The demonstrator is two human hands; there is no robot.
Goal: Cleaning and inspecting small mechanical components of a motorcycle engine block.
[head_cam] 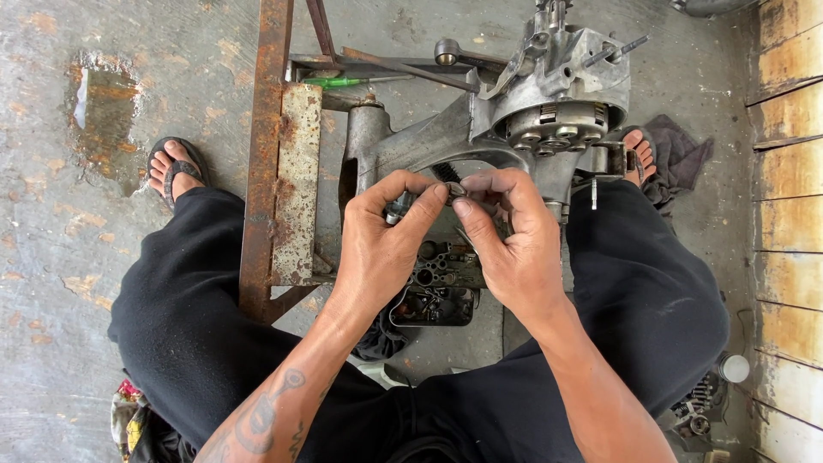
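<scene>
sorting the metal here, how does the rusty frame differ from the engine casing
The rusty frame is brown, flaking flat bar and plate; the engine casing is grey cast metal, rounded, with a ring of bolts. The frame sits left, the casing upper right. Both stand on the concrete floor.

No labels, signs or screens show. The nearest thing to a package is a crumpled, many-coloured wrapper or bag (129, 411) lying on the floor, low and well to the left of the left hand (381, 249), beside the knee.
</scene>
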